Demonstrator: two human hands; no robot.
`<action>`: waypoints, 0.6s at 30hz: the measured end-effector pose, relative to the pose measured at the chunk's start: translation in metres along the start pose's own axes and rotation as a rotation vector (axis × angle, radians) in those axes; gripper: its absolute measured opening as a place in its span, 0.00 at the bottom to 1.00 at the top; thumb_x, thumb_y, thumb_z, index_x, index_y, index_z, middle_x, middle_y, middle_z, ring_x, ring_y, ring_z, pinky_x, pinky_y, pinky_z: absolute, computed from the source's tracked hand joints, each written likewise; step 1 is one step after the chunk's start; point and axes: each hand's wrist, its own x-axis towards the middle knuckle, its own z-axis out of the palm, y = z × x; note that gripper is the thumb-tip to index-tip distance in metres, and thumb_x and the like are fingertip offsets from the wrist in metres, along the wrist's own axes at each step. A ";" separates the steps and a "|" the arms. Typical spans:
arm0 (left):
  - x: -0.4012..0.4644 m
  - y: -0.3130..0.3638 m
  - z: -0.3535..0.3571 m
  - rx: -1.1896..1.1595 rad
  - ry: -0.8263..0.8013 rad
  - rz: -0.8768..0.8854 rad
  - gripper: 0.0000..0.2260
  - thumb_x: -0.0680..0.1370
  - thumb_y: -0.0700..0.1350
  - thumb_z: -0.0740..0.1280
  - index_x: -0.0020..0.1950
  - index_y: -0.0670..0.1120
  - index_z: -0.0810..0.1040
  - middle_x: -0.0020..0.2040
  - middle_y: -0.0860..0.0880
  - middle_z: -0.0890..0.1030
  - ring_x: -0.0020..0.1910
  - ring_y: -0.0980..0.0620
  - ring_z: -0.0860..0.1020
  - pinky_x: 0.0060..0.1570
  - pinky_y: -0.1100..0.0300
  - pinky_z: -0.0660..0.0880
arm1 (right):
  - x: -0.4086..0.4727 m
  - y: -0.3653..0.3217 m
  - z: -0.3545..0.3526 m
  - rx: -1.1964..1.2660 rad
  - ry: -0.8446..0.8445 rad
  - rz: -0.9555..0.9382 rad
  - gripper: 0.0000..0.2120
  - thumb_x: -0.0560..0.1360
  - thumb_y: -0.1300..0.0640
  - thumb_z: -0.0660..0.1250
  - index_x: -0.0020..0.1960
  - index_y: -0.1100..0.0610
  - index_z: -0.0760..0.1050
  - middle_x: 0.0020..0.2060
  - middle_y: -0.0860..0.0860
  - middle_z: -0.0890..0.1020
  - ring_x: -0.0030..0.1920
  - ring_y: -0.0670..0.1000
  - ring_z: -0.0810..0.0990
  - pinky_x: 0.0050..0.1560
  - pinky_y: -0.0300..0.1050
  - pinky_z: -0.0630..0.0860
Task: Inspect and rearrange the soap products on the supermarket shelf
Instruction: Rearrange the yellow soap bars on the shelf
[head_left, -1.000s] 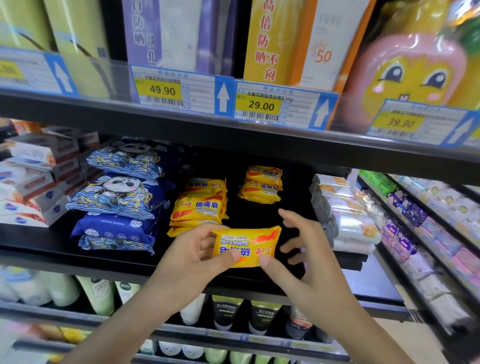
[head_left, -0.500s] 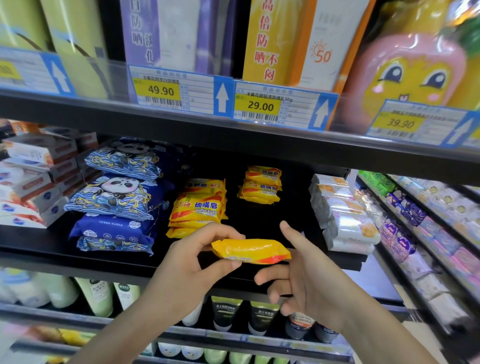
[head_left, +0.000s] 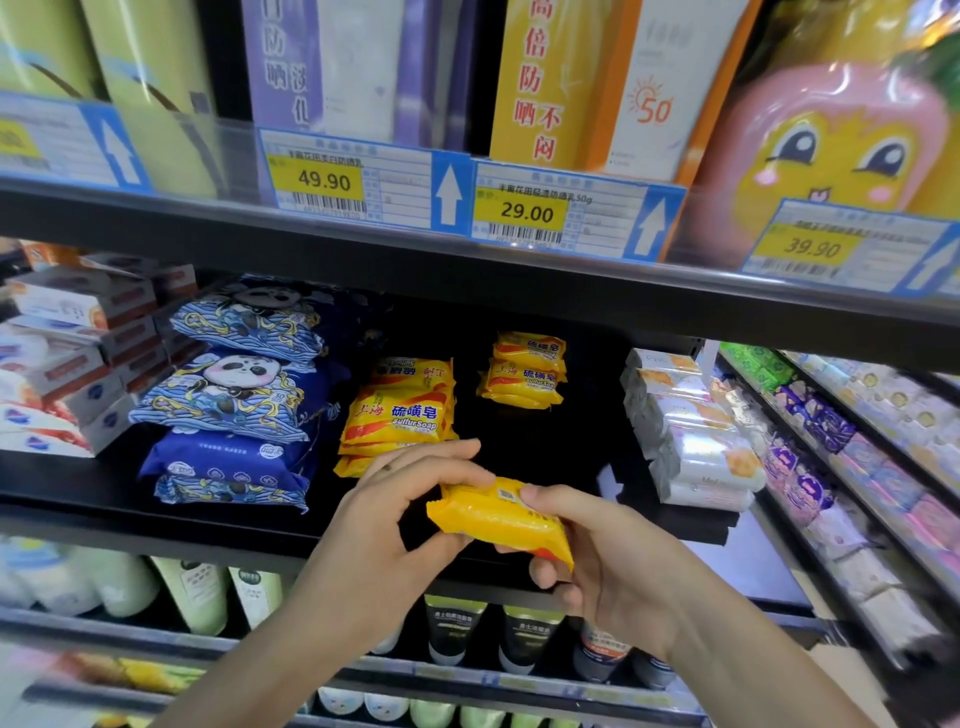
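A yellow sulfur soap bar in a plastic wrapper is held between both hands in front of the black middle shelf. My left hand pinches its left end between thumb and fingers. My right hand grips its right end from below, thumb on top. The bar's back side with a small code label faces up. On the shelf behind stand a front stack of the same yellow soap and a smaller stack farther back.
Blue panda-print packs are stacked left of the yellow soap, with boxed soaps at the far left. White wrapped bars are piled on the right. Price tags line the shelf above. Bottles and tubes fill the shelf below.
The soap bar has been turned over from its printed front to its back. My right hand moved from beside the bar to grip its right end from below.
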 end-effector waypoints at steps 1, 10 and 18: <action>0.000 -0.001 0.000 0.017 -0.004 -0.006 0.29 0.73 0.37 0.78 0.63 0.68 0.77 0.69 0.68 0.74 0.73 0.61 0.68 0.70 0.54 0.67 | 0.000 0.000 0.000 0.002 0.012 -0.002 0.17 0.77 0.52 0.71 0.61 0.62 0.78 0.44 0.58 0.82 0.30 0.50 0.74 0.26 0.39 0.66; -0.003 -0.012 0.000 -0.059 0.049 -0.115 0.32 0.77 0.30 0.67 0.66 0.66 0.75 0.65 0.65 0.77 0.69 0.61 0.73 0.64 0.58 0.74 | -0.005 -0.002 -0.004 -0.091 0.050 -0.071 0.14 0.77 0.55 0.71 0.60 0.61 0.79 0.41 0.55 0.82 0.32 0.52 0.76 0.29 0.41 0.70; 0.004 -0.006 -0.002 -0.274 0.101 -0.460 0.12 0.83 0.39 0.64 0.56 0.55 0.82 0.49 0.55 0.86 0.41 0.56 0.83 0.40 0.58 0.77 | -0.004 0.001 -0.005 -0.165 0.159 -0.264 0.08 0.75 0.61 0.72 0.50 0.50 0.83 0.42 0.52 0.84 0.37 0.54 0.79 0.33 0.45 0.73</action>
